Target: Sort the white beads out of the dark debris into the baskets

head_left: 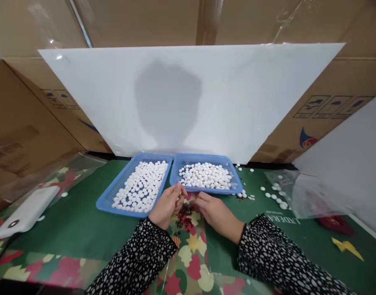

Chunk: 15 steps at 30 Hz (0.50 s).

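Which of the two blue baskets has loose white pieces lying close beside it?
The right-hand basket: several white pieces lie on the green tabletop just off its right side, while none lie that close to the left-hand basket.

1. Desk (80,233): deep green, with camouflage-like patches of red, cream, tan and yellow across the near edge and middle.
2. Left basket (109,200) and right basket (237,184): blue.
3. Small round pieces (206,176): white.
4. Clump (185,217) in the middle: dark red.
5. Sleeves (135,258): black, speckled white.
6. Far board (237,94): white, shadowed grey.
7. Cardboard (145,20): brown.
8. Scrap (347,248), near right: yellow.
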{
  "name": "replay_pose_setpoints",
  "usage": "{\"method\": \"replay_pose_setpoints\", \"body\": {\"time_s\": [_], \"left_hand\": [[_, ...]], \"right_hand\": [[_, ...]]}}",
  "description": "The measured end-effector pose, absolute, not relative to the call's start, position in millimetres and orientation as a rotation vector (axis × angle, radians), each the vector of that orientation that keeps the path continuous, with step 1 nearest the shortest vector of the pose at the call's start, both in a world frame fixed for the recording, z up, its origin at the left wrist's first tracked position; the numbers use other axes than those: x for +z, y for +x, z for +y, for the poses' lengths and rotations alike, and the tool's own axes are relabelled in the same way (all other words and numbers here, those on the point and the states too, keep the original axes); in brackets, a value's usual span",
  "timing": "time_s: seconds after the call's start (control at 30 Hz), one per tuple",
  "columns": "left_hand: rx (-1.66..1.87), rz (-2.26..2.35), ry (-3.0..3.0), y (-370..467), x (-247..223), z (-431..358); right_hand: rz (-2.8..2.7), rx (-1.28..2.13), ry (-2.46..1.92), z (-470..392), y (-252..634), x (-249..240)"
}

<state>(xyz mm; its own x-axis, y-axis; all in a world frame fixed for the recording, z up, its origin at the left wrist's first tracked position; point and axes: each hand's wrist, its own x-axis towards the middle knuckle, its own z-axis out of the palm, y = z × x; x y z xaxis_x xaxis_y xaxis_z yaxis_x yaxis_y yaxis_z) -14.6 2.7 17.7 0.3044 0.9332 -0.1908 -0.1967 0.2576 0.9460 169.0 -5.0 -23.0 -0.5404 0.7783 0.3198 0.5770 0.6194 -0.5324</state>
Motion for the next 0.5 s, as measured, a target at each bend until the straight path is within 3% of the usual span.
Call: {"method": "replay_pose_setpoints", "body": {"time_s": [0.2, 0.5], "left_hand": [[0.829, 0.933, 0.994, -13.7, 15.9, 1.9], [0.828, 0.932, 1.085, -11.7, 1.0, 5.9]], "right_hand": [[-2.276, 0.528, -1.181, -3.5, 162.6, -49.8], [-2.215, 0.708, -1.132, -12.8, 174.1, -32.6]]}}
